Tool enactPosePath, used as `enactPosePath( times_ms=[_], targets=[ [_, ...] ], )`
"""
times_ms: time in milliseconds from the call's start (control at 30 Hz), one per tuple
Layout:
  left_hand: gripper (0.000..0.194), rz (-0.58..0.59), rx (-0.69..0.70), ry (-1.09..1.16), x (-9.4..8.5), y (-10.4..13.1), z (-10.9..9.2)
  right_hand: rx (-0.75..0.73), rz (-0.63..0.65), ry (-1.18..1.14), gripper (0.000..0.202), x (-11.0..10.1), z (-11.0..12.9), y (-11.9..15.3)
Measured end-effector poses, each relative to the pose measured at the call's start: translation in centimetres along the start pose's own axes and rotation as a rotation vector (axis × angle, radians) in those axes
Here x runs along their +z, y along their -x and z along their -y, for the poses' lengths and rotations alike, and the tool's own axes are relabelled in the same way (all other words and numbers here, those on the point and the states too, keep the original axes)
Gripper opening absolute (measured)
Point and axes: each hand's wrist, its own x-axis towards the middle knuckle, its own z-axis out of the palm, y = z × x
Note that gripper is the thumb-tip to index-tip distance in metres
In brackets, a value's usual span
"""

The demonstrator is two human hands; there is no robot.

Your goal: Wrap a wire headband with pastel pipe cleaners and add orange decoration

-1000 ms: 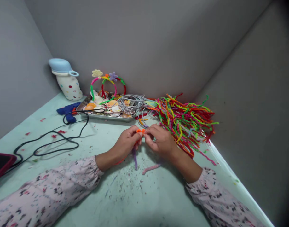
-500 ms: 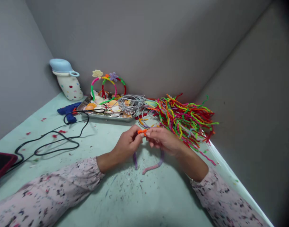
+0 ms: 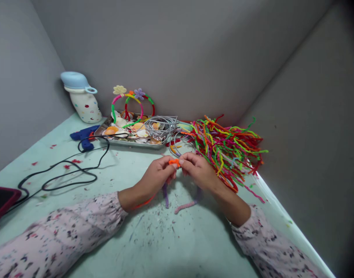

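An orange pipe cleaner point(image 3: 174, 162) is pinched between both hands above the middle of the table, its centre bunched into a small twisted shape. My left hand point(image 3: 158, 172) grips its left side with thumb and fingers. From the right, my right hand point(image 3: 199, 169) pinches the same piece. One orange strand shows beneath my left wrist, and another orange loop lies near my right wrist. Below the hands, a purple and pink fuzzy-wrapped piece point(image 3: 186, 205) rests on the table, partly hidden by the hands.
A metal tray point(image 3: 130, 144) holds shells, wire coils and two colourful rings. To its right lies a pile of pipe cleaners point(image 3: 229, 143). A bottle point(image 3: 85, 104), a blue glue gun point(image 3: 85, 136), a black cable point(image 3: 69, 163) and a dark device point(image 3: 1, 200) are at left.
The orange piece looks more bunched, and my right fingers have curled closer around it. Orange strands now show under my left wrist and beside my right wrist.
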Motion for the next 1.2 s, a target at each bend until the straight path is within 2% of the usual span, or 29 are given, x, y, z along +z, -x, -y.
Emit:
enactPosePath(
  times_ms=[133, 267, 400, 533, 867, 967, 1100, 1200],
  targets=[
    [0.019, 0.004, -0.035, 0.071, 0.0, -0.1, 0.1, 0.028, 0.006, 0.056, 0.02, -0.1, 0.1, -0.2],
    [0.019, -0.049, 0.017, 0.051, -0.1, -0.2, 0.1, 0.051, 0.004, 0.115, 0.021, -0.3, 0.0, -0.4],
    [0.022, -0.085, 0.018, -0.018, -0.3, -0.3, 0.1, 0.023, 0.004, 0.146, 0.022, -0.1, -0.1, -0.1],
    [0.024, -0.1, -0.017, 0.021, -0.2, -0.4, 0.1, -0.056, -0.024, 0.169, 0.023, 0.2, -0.1, 0.2],
    [0.022, -0.134, -0.038, 0.106, -0.4, -0.7, 0.9, -0.011, -0.053, 0.031, 0.019, 0.5, -0.6, -0.1],
    [0.023, -0.117, -0.031, 0.087, -0.4, -0.7, 0.9, -0.068, -0.071, 0.101, 0.016, 0.7, -0.6, 0.2],
    [0.021, -0.096, -0.043, 0.108, -0.5, -0.7, 1.0, -0.251, -0.172, 0.302, 0.014, 1.0, -0.6, 0.5],
    [0.022, -0.1, -0.06, 0.13, -0.6, -0.7, 1.2, -0.222, -0.178, 0.249, 0.016, 1.1, -0.9, 0.4]
  ],
)
